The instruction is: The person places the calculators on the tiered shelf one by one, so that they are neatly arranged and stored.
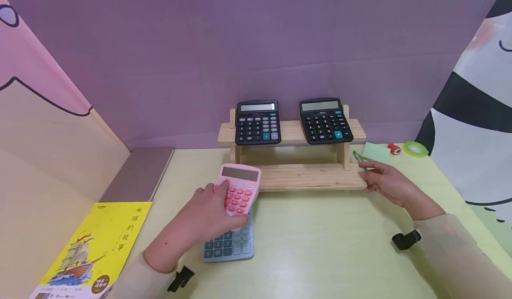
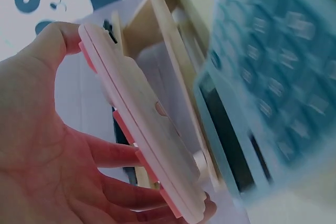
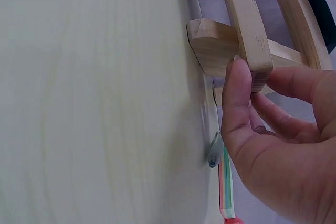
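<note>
A pink calculator (image 1: pixel 244 188) is gripped in my left hand (image 1: pixel 206 214), thumb at one edge and fingers across its keys and the other edge. The left wrist view shows this calculator (image 2: pixel 142 114) side-on, lifted off the table. Under it lies a blue calculator (image 1: pixel 236 248), its upper part hidden in the head view. My right hand (image 1: pixel 390 185) pinches the right end of the lower board (image 1: pixel 300 177) of a two-tier wooden rack, thumb and fingers around the board end (image 3: pixel 257 59). Two black calculators (image 1: pixel 258 123) lean side by side on the upper tier.
At the left lie a yellow book (image 1: pixel 94 250) with a ship on its cover and a dark brown notebook (image 1: pixel 138 174). Beyond my right hand are a green pen (image 1: pixel 357 156), pale green sticky notes (image 1: pixel 376 151), a small red item (image 1: pixel 394 149) and a green tape roll (image 1: pixel 415 149).
</note>
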The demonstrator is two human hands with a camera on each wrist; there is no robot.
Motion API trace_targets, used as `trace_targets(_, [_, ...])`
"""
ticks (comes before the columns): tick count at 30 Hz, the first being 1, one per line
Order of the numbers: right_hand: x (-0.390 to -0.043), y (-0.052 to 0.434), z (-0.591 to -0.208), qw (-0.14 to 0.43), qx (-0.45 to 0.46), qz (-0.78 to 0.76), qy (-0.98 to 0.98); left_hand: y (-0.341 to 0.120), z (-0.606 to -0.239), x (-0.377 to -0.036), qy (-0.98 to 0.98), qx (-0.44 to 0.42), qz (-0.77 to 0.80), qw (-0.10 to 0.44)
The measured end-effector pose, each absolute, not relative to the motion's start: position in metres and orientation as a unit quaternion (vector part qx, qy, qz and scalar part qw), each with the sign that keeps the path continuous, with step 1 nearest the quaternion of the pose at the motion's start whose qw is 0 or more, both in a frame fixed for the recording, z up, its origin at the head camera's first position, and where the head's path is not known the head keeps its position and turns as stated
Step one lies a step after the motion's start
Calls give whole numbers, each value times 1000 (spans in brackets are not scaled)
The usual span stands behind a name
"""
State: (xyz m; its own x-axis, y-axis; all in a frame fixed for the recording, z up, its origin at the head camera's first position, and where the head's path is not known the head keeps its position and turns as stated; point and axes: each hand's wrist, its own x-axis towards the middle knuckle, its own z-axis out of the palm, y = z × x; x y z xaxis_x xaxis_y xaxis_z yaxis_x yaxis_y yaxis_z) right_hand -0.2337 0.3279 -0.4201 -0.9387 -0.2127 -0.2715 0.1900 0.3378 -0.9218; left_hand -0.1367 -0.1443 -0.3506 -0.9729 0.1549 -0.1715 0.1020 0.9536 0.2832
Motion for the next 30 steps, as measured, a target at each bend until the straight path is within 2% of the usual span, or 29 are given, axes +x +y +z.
trace_targets(15, [-232, 327, -418, 184, -10, -577, 796, -29, -353, -199, 987, 134, 49, 77])
trace_targets(20, [-231, 329, -418, 185, -8, -576, 796, 5, -355, -211, 992, 102, -1, 76])
trace_targets(30, [-231, 326, -420, 183, -9, -590, 787, 65, -360, -211, 992, 51, -97, 66])
